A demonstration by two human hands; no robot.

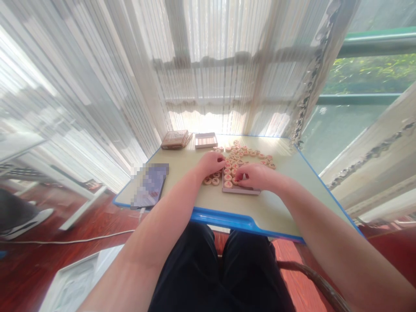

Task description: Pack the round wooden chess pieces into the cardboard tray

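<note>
A shallow box lies on the small table with xiangqi pieces set in rows along its left side. My right hand reaches over the box, thumb and fingertips closed on a round xiangqi piece beside those rows. At the box's far left edge my left hand is curled, fingertips together near the pieces; what they hold, if anything, is hidden. Just left of the box, partly under the left hand, sit several pieces with dark characters. More loose pieces are scattered beyond the box.
A second shallow box stands at the table's far side, beside a brown printed box. Toward the left edge lies a phone with a white cable. The table has a raised blue rim. Curtains hang behind it.
</note>
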